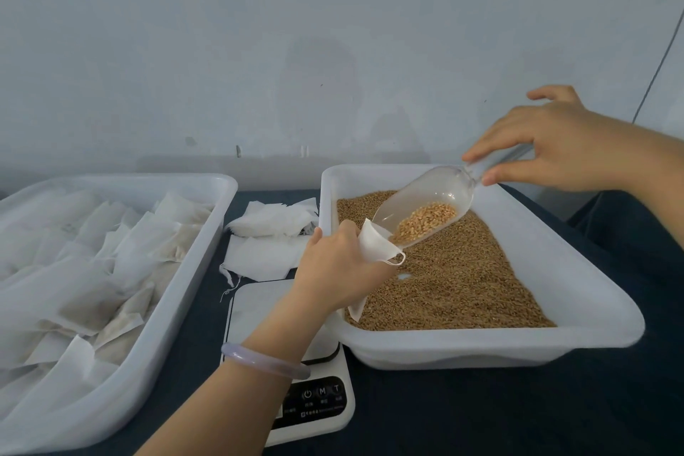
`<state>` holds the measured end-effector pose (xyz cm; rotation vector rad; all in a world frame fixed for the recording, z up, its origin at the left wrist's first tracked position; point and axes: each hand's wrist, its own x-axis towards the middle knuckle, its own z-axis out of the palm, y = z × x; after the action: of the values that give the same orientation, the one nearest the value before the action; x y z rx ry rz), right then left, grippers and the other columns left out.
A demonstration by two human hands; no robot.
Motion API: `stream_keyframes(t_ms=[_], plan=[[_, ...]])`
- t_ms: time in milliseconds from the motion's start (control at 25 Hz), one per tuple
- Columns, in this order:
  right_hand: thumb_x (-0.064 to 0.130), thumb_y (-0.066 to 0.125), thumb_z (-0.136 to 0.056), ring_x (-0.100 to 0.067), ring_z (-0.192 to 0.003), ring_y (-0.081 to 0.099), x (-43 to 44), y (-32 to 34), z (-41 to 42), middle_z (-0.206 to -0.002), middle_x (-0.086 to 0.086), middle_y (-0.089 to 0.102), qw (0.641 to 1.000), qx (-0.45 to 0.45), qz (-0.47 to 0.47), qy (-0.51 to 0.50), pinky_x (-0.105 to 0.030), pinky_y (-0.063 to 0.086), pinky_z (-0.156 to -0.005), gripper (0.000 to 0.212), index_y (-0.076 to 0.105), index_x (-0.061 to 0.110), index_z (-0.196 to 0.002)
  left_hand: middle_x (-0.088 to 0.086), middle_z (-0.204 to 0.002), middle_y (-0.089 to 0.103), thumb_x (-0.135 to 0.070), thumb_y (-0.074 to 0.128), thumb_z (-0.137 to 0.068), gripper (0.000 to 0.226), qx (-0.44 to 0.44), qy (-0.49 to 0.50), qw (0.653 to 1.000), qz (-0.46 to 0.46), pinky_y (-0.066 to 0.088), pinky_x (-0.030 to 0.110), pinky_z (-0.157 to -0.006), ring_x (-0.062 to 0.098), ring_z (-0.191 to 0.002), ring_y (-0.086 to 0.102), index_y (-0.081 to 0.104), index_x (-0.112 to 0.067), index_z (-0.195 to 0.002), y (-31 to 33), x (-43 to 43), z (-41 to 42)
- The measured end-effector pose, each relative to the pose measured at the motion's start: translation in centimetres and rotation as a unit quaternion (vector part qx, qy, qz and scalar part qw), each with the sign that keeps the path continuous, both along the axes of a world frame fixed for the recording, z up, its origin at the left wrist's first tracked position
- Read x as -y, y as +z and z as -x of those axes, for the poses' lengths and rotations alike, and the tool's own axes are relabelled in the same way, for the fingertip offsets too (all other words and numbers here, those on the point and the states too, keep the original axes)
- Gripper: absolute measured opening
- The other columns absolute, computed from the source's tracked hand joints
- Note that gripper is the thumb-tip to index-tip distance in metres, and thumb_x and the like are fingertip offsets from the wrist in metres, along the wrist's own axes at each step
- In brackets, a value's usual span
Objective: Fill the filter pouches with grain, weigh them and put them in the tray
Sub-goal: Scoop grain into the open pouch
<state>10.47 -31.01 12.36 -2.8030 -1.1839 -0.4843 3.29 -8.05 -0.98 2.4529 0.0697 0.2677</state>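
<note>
My left hand (335,266) grips a white filter pouch (375,248) with its mouth held open, over the near left part of the grain tray (577,270). My right hand (555,144) pinches the handle of a clear plastic scoop (425,207). The scoop tilts down to the left, its lip inside the pouch mouth, with a small heap of grain (425,220) lying in it. Brown grain (462,278) covers the floor of that tray. A white tray (192,270) at the left holds several filled pouches (92,270).
A white digital scale (318,407) stands at the front between the two trays, partly under my left forearm. A pile of empty pouches (270,237) lies on the dark cloth behind it. A pale wall rises close behind the table.
</note>
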Motion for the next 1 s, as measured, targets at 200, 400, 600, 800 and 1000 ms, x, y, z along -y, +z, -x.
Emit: stream_keyframes(t_ms=[200,400,600,800,1000], plan=[[0.046,0.061,-0.077,-0.003,-0.113,0.047,-0.7,0.5,0.3,-0.111,0.02,0.063,0.997,0.077,0.008,0.019,-0.026,-0.002,-0.108,0.028,0.064,0.044,-0.105,-0.014,-0.072,0.046,-0.052,0.062,-0.079,0.044,0.007,0.001,1.0,0.001,0.031,0.042,-0.107,0.017,-0.082,0.037,0.044,-0.015,-0.096,0.0,0.0,0.0],[0.041,0.064,-0.078,-0.001,-0.111,0.045,-0.8,0.4,0.1,-0.106,0.022,0.06,0.994,0.107,0.001,0.018,-0.031,-0.001,-0.109,0.028,0.066,0.039,-0.106,-0.015,-0.072,0.045,-0.052,0.061,-0.08,0.042,0.008,0.005,1.0,0.013,0.03,0.041,-0.108,0.013,-0.078,0.036,0.044,-0.017,-0.096,0.0,0.1,0.0],[0.043,0.067,-0.076,0.002,-0.105,0.042,0.3,-0.1,-0.9,-0.099,0.029,0.055,0.998,0.049,-0.048,-0.006,-0.026,0.009,-0.105,0.023,0.059,0.052,-0.096,-0.015,-0.074,0.044,-0.05,0.062,-0.081,0.04,0.007,0.008,0.999,0.042,0.031,0.042,-0.108,0.013,-0.079,0.039,0.044,-0.017,-0.094,0.1,0.0,0.1],[0.042,0.068,-0.079,-0.003,-0.105,0.055,1.4,-5.4,-1.9,-0.113,0.018,0.064,0.99,-0.069,0.001,-0.122,-0.039,0.029,-0.108,0.032,0.064,0.037,-0.11,-0.015,-0.073,0.042,-0.046,0.06,-0.083,0.036,0.008,0.008,0.999,0.031,0.031,0.042,-0.108,0.014,-0.077,0.038,0.043,-0.017,-0.095,0.1,0.1,0.2],[0.053,0.065,-0.078,0.001,-0.101,0.053,0.6,-10.4,-2.3,-0.098,0.032,0.059,0.985,-0.098,0.044,-0.132,-0.035,0.028,-0.104,0.028,0.061,0.047,-0.105,-0.014,-0.073,0.042,-0.046,0.06,-0.083,0.036,0.003,0.011,0.999,0.035,0.031,0.041,-0.108,0.015,-0.079,0.039,0.043,-0.016,-0.095,0.3,0.1,0.3]])
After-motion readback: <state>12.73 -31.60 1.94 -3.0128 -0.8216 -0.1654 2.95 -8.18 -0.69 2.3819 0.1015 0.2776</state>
